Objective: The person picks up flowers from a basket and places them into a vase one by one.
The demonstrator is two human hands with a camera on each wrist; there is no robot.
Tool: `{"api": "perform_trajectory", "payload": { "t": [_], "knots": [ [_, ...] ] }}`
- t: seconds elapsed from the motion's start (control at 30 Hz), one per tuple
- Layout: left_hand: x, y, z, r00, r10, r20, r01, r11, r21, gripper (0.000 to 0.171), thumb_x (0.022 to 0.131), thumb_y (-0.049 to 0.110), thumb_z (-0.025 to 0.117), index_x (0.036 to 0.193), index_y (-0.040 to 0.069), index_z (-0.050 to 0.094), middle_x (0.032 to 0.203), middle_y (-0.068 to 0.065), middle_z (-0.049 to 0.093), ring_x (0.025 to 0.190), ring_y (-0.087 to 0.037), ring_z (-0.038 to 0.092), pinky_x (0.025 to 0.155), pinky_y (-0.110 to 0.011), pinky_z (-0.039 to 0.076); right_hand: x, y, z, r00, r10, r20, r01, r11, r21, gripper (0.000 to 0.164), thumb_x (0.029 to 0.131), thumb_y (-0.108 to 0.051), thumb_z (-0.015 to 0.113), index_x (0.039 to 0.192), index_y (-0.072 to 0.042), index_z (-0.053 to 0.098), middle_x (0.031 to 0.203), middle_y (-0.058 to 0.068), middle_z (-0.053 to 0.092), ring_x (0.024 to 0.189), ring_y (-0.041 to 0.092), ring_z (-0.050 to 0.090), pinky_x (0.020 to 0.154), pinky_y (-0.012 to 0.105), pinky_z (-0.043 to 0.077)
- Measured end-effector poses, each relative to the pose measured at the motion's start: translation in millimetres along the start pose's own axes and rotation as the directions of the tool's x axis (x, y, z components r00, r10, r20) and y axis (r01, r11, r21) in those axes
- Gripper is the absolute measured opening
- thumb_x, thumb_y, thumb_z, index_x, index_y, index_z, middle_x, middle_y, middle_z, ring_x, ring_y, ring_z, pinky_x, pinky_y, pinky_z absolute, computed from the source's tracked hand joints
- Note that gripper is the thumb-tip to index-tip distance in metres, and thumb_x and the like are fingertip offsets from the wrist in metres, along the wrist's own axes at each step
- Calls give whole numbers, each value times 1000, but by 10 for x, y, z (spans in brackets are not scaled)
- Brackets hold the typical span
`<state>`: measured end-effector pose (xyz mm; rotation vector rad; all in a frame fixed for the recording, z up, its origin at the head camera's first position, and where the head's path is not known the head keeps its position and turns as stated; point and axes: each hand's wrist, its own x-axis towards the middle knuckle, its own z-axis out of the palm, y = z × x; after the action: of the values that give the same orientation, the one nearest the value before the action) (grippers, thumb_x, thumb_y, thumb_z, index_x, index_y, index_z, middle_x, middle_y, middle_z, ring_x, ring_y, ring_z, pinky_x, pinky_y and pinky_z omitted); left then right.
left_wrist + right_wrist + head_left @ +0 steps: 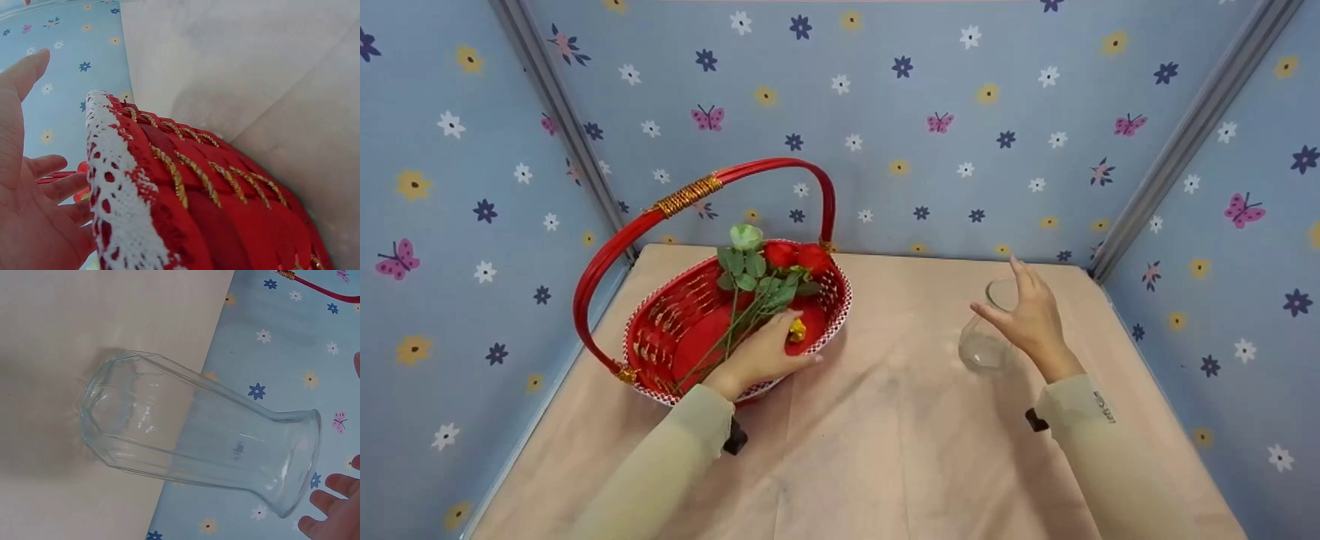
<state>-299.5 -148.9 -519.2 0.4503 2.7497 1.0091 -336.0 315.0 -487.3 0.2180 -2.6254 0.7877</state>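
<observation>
A red woven basket (656, 330) with a tall arched handle holds artificial flowers. Two red roses (813, 259) and a pale greenish-white rose (746, 237) lean on its far side, their green stems (733, 319) slanting toward the near left. My left hand (765, 351) reaches in over the near rim, beside the stems and a small yellow flower (796, 330). In the left wrist view its thumb stands well apart from loosely bent fingers (67, 185), partly hidden behind the white lace rim. A clear glass vase (163, 427) stands upright on the right; my right hand (1035, 322) is spread beside its mouth.
A pale pink cloth (870, 420) covers the table. Blue panels (885, 187) printed with flowers and butterflies enclose the back and both sides, joined by grey corner posts (1192, 142). The basket's handle (615, 251) arches high above the flowers.
</observation>
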Motion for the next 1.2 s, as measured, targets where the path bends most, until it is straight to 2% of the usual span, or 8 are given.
{"api": "perform_trajectory", "payload": {
  "t": [0.17, 0.33, 0.5, 0.67, 0.87, 0.97, 1.2],
  "knots": [
    [-17, -38, 28, 1000, 3, -4, -3, 1000, -31, 96, 93, 50, 84, 166, 6, 41, 170, -17, 44, 159, -38, 41, 129, -60, 34, -37, 49, -6, 999, 48, -2, -48, 997, 69, 109, 86, -39, 93, 169, -2, 32, 168, 32, 39, 156, 53, 37, 127, 70, 29],
    [-38, -71, 73, 1000, -5, 4, 5, 998, -65, 92, 93, 44, 86, 164, 2, 44, 167, -19, 48, 157, -38, 45, 129, -59, 35, -63, 113, -3, 994, 105, 5, -105, 985, 136, 110, 86, -35, 94, 170, -3, 31, 173, 29, 33, 161, 51, 30, 130, 68, 26],
    [-55, -85, 115, 1000, 23, 4, -22, 993, -117, 87, 93, 34, 87, 162, 0, 45, 164, -22, 51, 153, -41, 49, 127, -58, 39, -91, 164, -2, 988, 155, 20, -156, 966, 207, 111, 87, -34, 93, 171, -2, 28, 175, 27, 31, 163, 49, 28, 131, 68, 24],
    [-57, -107, 164, 998, 50, -30, -53, 990, -131, 75, 92, 22, 87, 154, -4, 53, 153, -25, 61, 141, -41, 59, 119, -57, 47, -109, 205, 17, 984, 178, 12, -175, 951, 253, 113, 85, -34, 95, 171, -2, 27, 174, 28, 30, 162, 50, 28, 130, 69, 24],
    [-43, -110, 206, 998, 26, -49, -35, 982, -186, 57, 94, 11, 83, 145, -3, 61, 134, -21, 72, 124, -34, 68, 107, -53, 57, -143, 249, 42, 977, 211, -6, -201, 935, 291, 115, 84, -31, 96, 171, -1, 26, 175, 28, 29, 162, 50, 28, 130, 67, 26],
    [-45, -112, 217, 997, 32, -63, -44, 981, -189, 50, 94, 8, 82, 139, -4, 65, 128, -18, 74, 120, -33, 70, 104, -52, 58, -162, 276, 54, 971, 237, -2, -224, 920, 322, 115, 85, -30, 96, 171, -2, 25, 175, 28, 29, 161, 49, 30, 131, 65, 27],
    [-56, -131, 263, 994, 76, -78, -85, 988, -128, 35, 93, 7, 82, 127, -1, 74, 120, -17, 77, 108, -32, 74, 94, -52, 62, -202, 326, 81, 958, 286, 18, -271, 886, 375, 116, 87, -27, 94, 173, -5, 20, 174, 29, 29, 162, 48, 31, 130, 64, 29]
  ]
}}
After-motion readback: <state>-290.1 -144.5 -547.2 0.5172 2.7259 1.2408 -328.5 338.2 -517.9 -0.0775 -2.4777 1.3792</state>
